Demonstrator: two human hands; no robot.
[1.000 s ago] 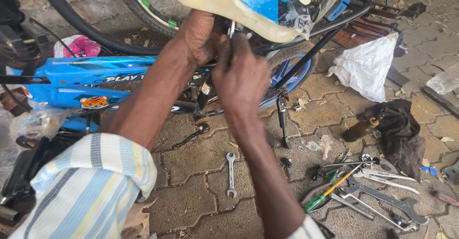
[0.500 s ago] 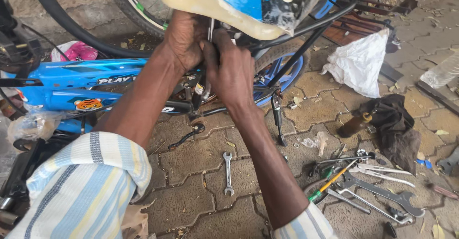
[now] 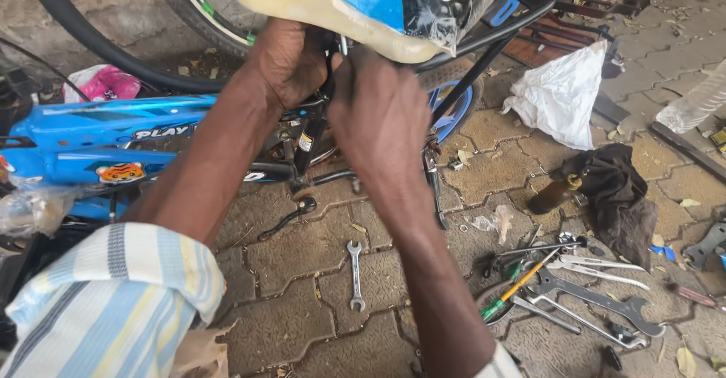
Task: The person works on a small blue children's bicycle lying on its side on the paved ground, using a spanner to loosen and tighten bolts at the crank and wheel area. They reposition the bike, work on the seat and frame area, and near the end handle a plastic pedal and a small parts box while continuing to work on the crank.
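Grey interlocking paving stones (image 3: pixel 302 257), dusty and strewn with dry leaves, make up the ground, and a small blue bicycle (image 3: pixel 83 140) stands over them with its frame running roughly left to right across the view. Its plastic-wrapped saddle (image 3: pixel 355 7) sits at the top of the view, long axis running left to right, the pale underside facing the camera. Both hands work just beneath it at the dark seat post (image 3: pixel 314 132), which runs upright from the frame towards the saddle. The left hand (image 3: pixel 291 60) is curled closed around the post area under the saddle; the right hand (image 3: pixel 378 117) is bunched narrow beside it, fingers pressed in at the same spot, though what they pinch is hidden. A striped sleeve (image 3: pixel 106 302) covers the left upper arm. On the pavers below lies a small combination spanner (image 3: pixel 354 274), pointing towards and away from the camera. To the right are a heap of spanners and screwdrivers (image 3: pixel 575 287), a dark rag (image 3: pixel 616 193), a brown bottle (image 3: pixel 552 193) and a white plastic bag (image 3: pixel 563 94).
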